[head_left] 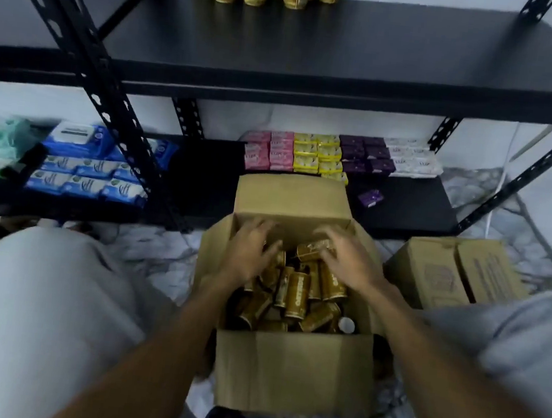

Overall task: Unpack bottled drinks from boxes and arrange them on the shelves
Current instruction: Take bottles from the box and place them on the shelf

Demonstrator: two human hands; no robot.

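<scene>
Both hands, L (249, 253) & R (347, 264), grip unclear, in open box (291, 370) w/ gold bottles (296, 296); shut box (458, 272) R.

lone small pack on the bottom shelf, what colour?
Purple pack, seen best in the head view.

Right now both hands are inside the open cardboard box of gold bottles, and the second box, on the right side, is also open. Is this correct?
Not quite. The head view shows both the left hand and the right hand inside the open cardboard box among the gold bottles, but the second box on the right is closed, flaps down.
</scene>
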